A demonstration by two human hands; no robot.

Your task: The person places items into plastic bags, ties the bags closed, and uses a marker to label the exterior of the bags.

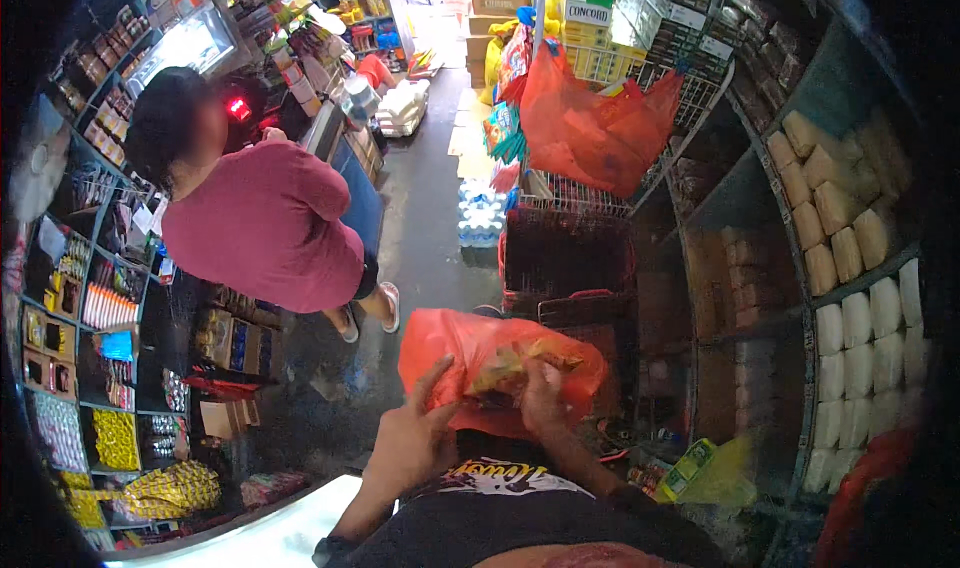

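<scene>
A red plastic bag [442, 335] is spread in front of my torso. My left hand [416, 433] has the bag's near left edge pinched between thumb and fingers. At the bag's mouth, my right hand [541, 399] is closed on crinkled yellow-brown packets [499, 365]. The packets lie partly within the bag; their exact kind is too blurred to tell. Part of the right fingers is hidden behind the packets and the red film.
A person in a maroon top [262, 223] stands ahead left beside a counter [360, 170]. A wire rack [577, 196] with another red bag [592, 125] stands ahead right, above dark crates [566, 253]. Stocked shelves [814, 373] line both sides. A bright white surface [300, 527] is at lower left.
</scene>
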